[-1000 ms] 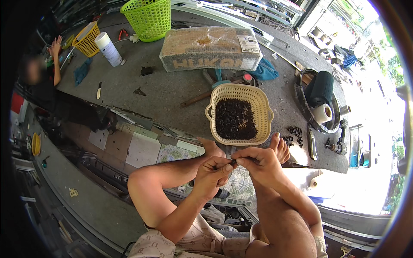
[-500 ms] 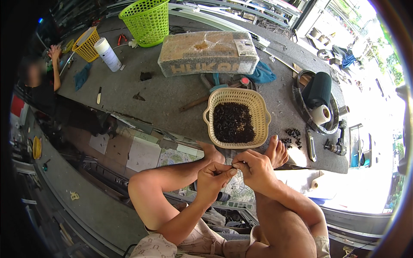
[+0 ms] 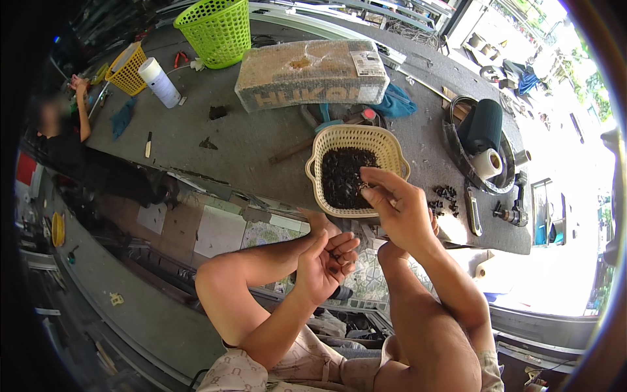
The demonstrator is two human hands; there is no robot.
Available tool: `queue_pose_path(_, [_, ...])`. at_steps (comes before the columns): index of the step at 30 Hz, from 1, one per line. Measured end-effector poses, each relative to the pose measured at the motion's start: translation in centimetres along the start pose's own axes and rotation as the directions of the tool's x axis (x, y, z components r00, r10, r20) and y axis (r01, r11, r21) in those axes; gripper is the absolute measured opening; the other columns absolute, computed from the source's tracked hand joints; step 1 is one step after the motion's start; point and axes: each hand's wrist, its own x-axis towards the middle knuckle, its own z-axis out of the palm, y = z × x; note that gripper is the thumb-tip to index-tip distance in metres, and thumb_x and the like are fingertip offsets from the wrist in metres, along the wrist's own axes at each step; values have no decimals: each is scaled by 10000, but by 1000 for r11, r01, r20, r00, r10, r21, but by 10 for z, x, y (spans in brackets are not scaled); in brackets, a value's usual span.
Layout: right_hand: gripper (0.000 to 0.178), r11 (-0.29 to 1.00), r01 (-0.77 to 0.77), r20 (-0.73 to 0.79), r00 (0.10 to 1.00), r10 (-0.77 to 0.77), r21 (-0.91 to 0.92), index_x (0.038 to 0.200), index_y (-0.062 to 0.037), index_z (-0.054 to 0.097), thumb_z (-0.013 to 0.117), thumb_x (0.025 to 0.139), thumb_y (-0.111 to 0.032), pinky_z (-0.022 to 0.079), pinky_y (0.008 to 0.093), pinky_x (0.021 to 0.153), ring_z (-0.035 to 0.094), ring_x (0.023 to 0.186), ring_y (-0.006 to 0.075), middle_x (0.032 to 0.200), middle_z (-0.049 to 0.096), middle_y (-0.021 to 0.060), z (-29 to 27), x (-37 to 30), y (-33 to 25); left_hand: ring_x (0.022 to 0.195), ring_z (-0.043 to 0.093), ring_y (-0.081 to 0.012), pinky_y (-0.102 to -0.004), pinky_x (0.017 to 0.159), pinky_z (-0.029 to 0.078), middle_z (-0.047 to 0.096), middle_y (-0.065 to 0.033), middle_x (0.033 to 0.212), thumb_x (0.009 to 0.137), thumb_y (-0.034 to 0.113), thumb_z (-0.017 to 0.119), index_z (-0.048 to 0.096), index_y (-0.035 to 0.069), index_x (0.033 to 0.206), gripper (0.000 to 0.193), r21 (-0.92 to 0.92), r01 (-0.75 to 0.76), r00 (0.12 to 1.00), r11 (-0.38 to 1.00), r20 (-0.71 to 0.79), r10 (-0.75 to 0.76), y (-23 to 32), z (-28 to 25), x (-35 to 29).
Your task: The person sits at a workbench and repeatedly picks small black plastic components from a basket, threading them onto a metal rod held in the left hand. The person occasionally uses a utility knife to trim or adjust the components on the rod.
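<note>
A cream plastic basket with two side handles holds a heap of small black parts and a few pale bits. My right hand reaches over its near right side, thumb and forefinger apart, with nothing that I can make out between them. Below the basket, my left hand is turned palm up with its fingers curled, cradling a few small dark pieces whose exact kind is too small to tell. More small black parts lie on the bench to the right of the basket.
A box in bubble wrap, a hammer and a blue cloth lie beyond the basket. To the right are a utility knife, a drill and a dark roll. Another person sits far left.
My hands have parted from their pinch together. The right one moved up and forward over the basket and spread its fingers; the left one lowered slightly and turned palm up.
</note>
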Motion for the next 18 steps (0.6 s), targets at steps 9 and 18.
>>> queue_pose_path(9, [249,951,266,505,849,-156,-154,1046,-103,781,752,799,-82,595,419,732,723,857,315,978,730,97,1,-43,12,1118,645,-204,-410,1030,524,629,-154,1408,1130,426,447,486,-35,1472,576,-37,-110,989,993,91,113,0,1,2])
queue_pose_path(18, [201,883,400,585,788,-194,-246,1009,-111,768,745,810,-100,591,444,726,710,865,321,996,703,60,9,-46,23,1105,627,-181,-366,993,490,662,-97,1308,1120,469,441,441,-65,1535,677,-66,34,947,997,320,-11,6,-16,2])
